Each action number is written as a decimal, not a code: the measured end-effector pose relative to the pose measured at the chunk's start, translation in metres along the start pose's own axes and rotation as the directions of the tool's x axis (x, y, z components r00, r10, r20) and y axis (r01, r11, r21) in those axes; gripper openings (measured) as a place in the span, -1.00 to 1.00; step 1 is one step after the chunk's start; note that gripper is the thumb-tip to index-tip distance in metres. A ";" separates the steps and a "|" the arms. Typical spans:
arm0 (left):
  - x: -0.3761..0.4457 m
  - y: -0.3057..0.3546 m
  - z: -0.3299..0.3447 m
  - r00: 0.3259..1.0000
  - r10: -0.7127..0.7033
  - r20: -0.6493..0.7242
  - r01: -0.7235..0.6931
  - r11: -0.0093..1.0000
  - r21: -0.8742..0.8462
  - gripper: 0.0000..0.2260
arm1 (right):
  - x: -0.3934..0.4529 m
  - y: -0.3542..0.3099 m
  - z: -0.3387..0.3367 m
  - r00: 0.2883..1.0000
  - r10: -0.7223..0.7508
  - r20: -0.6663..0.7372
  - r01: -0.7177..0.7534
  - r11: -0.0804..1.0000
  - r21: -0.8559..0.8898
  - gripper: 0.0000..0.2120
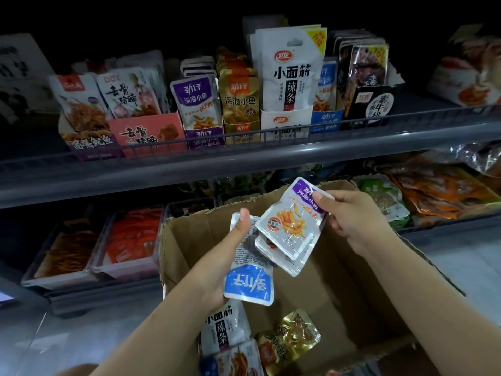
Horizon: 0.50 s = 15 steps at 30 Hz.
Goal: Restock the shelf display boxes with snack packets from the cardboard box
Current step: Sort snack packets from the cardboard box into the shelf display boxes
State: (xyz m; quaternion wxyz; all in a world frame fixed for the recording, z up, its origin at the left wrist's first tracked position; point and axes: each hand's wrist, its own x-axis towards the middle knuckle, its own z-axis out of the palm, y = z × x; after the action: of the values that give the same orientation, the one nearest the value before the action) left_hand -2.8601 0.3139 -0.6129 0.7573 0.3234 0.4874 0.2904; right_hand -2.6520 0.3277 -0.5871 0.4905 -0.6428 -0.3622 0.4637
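Note:
My left hand (230, 256) grips a blue-topped snack packet (249, 283), held upside down over the open cardboard box (339, 280). My right hand (349, 215) pinches a purple-topped packet (292, 223) by its upper end; this packet overlaps the blue one, and another packet edge shows beneath it. More packets lie at the box's bottom: a white one (225, 329) and a gold one (290, 337). On the upper shelf stand display boxes, among them a purple one (200, 109) and a blue one (325, 104).
A grey shelf rail (244, 147) runs across in front of the display boxes. Below it, clear trays (127, 240) hold red and orange packets on the left, and loose bags (433, 196) lie on the right. The surroundings are dark.

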 end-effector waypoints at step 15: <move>-0.006 0.000 -0.004 0.989 0.119 -0.091 -0.112 0.991 0.073 -0.65 | 0.000 0.012 0.014 0.943 -0.073 0.324 0.118 0.986 -0.121 -0.63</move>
State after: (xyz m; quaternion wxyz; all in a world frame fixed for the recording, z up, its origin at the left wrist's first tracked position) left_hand -2.8659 0.3107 -0.6109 0.7038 0.3624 0.5128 0.3322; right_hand -2.6651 0.3286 -0.5996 0.4018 -0.5736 -0.4986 0.5108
